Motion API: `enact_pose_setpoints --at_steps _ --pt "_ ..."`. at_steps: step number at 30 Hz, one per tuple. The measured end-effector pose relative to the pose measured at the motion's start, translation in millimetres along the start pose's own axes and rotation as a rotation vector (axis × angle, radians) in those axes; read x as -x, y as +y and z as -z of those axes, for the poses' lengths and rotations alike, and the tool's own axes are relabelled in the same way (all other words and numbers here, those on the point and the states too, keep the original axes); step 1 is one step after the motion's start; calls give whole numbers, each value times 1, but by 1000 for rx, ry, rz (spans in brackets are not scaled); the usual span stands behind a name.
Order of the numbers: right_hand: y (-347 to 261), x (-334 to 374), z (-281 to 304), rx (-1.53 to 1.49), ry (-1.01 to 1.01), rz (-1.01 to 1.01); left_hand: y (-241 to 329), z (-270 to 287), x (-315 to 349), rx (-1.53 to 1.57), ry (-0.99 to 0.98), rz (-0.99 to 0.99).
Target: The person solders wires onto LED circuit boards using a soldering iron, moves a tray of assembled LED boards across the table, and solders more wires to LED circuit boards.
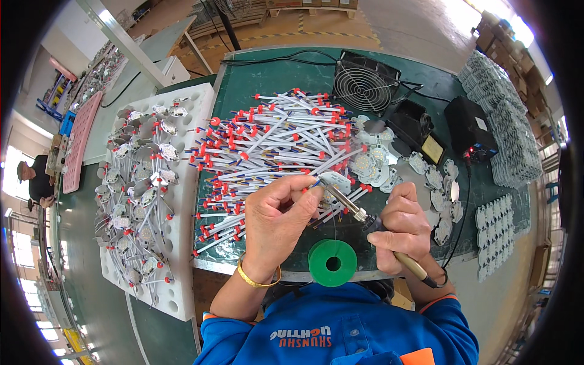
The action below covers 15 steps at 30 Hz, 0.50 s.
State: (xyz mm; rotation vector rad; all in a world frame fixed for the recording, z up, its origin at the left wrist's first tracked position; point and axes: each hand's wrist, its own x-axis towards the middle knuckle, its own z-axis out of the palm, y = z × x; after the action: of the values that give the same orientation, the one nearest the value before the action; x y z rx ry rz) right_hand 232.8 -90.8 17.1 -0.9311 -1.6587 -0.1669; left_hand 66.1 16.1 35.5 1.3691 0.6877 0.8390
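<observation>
My right hand (401, 228) is wrapped round the handle of a soldering iron (360, 214), its metal tip slanting up and left to a small round circuit board (334, 180). At the board's left edge, my left hand (281, 213) pinches a thin wire with a blue end and a bit of red at the fingertips. How far the fingers also grip the board is hidden. Below the iron stands a green spool of solder (345, 263), with a thin strand rising from it. A large heap of white cables (274, 146) with red collars lies beyond my left hand.
Loose round boards (435, 177) lie at the right, near a black iron stand (410, 125), a black power box (471, 131) and a fan (365, 85). Stacked board panels (508, 121) stand far right. A white foam tray (179, 298) at the left bears wired boards.
</observation>
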Motion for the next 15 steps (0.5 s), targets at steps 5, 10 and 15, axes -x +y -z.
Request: enact_pose_setpoints --at_steps 5,10,15 --pt "3 0 0 -91 8 -70 -5 4 -5 54 -12 87" --pt "0 1 6 -191 68 -113 -4 4 -8 137 -52 164" --pt "3 0 9 -149 75 -113 -9 1 -8 191 -99 207"
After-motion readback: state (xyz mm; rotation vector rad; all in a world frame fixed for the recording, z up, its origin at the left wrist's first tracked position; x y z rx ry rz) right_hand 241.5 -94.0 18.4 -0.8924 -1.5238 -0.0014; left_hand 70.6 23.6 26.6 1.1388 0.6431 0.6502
